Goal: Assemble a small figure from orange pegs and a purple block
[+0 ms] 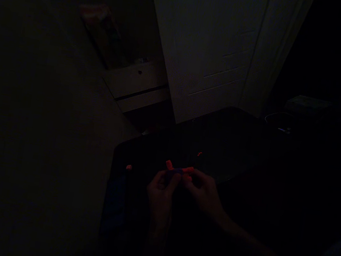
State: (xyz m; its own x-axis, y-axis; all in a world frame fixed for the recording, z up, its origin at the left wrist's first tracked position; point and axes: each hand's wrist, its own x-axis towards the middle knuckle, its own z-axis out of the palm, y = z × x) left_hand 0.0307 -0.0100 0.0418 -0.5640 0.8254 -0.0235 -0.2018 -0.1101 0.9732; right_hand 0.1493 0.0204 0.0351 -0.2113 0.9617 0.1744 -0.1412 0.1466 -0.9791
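Observation:
The room is very dark. Above a dark tabletop (220, 137), my left hand (163, 189) pinches a small purple-blue piece (175, 170) with its thumb and fingers. Bright orange-red parts stick out from it: one short block (169, 164) points up, and another orange part (187, 170) reaches right. On that right-hand part the fingertips of my right hand (206, 191) are closed. Whether the parts are joined is too dark to tell, and so is the kind of object. A loose orange block (129, 167) lies left of my hands. Small red specks (199, 153) show farther back.
At the table's left side lies a flat blue item (115, 203). Beyond the table stand a pale door (213, 57) and a cabinet with drawers (139, 80). A box-like thing (308, 104) and a thin cable (277, 114) are at the right.

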